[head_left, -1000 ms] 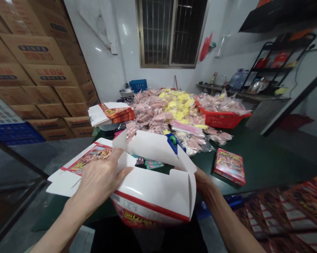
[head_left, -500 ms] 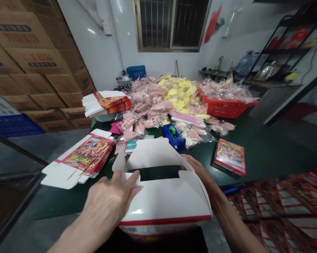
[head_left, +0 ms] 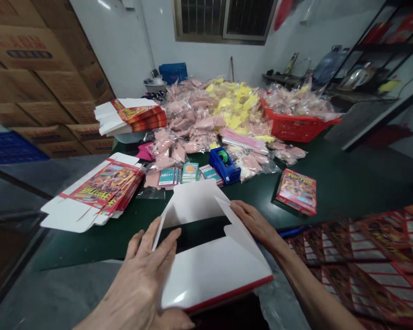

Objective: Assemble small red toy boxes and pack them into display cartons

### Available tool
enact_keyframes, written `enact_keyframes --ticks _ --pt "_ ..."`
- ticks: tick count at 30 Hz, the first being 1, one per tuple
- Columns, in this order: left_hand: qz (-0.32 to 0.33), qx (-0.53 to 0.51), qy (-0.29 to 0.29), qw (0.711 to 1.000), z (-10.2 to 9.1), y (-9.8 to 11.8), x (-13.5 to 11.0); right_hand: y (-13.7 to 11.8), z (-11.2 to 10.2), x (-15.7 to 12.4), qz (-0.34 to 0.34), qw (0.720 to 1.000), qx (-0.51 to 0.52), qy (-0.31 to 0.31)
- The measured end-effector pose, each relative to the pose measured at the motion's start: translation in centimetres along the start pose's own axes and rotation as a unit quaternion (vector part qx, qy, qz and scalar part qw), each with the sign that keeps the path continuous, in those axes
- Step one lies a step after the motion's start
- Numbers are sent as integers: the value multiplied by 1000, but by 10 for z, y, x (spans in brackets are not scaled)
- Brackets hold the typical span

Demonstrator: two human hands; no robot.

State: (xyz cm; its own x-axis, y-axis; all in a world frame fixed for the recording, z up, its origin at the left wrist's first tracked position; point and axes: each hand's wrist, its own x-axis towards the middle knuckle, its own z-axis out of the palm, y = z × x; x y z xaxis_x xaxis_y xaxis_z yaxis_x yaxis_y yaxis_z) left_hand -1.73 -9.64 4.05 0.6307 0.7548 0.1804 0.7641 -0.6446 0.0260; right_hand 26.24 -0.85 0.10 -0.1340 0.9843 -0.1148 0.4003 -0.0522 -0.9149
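A partly unfolded cardboard box (head_left: 209, 270), white on its upward faces with a red edge, lies between my hands at the near side of the table. Through its opening the dark green tabletop shows. My left hand (head_left: 149, 261) grips the left side, with fingers on the left flap and thumb along the near edge. On the right, my right hand (head_left: 252, 222) holds the far right flap, its fingertips partly behind the card. Past the box lie small stacks of cards (head_left: 189, 172) and a blue tape dispenser (head_left: 225, 166).
Flat red-and-white cartons (head_left: 99, 188) lie at the left, with more in a bin (head_left: 132, 136) behind. A closed red box (head_left: 296, 191) sits at the right. Bagged pink and yellow plush pieces (head_left: 206, 114) and a red basket (head_left: 295, 127) fill the back. Packed boxes (head_left: 364, 270) stand lower right.
The left flap has been pushed upright and the right flap has folded inward. My left hand has shifted down the box's left side. The view has tilted downward, showing more of the cards.
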Motion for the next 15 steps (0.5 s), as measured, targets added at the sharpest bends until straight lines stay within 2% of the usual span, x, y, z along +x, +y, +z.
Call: enact_keyframes --ticks 2,4,6,8,11,13,15 --pt "-1 -25 4 1000 5 3 -2 -4 -4 -6 -35 998 -41 35" --pt "4 -48 22 999 8 6 -4 -9 -8 -13 -60 996 -37 51" --pt "15 -65 32 997 8 8 -5 -13 -10 -20 -58 998 11 2" --pt "29 -77 19 996 7 8 -6 -14 -10 -25 -20 994 87 -61" --pt "41 -92 -7 995 3 7 -6 -14 -9 -28 39 973 206 -97" --pt "39 -103 1 994 1 6 -5 -13 -9 -27 48 963 236 -120" --pt "37 -116 17 992 0 7 -4 -13 -12 -26 41 965 224 -134"
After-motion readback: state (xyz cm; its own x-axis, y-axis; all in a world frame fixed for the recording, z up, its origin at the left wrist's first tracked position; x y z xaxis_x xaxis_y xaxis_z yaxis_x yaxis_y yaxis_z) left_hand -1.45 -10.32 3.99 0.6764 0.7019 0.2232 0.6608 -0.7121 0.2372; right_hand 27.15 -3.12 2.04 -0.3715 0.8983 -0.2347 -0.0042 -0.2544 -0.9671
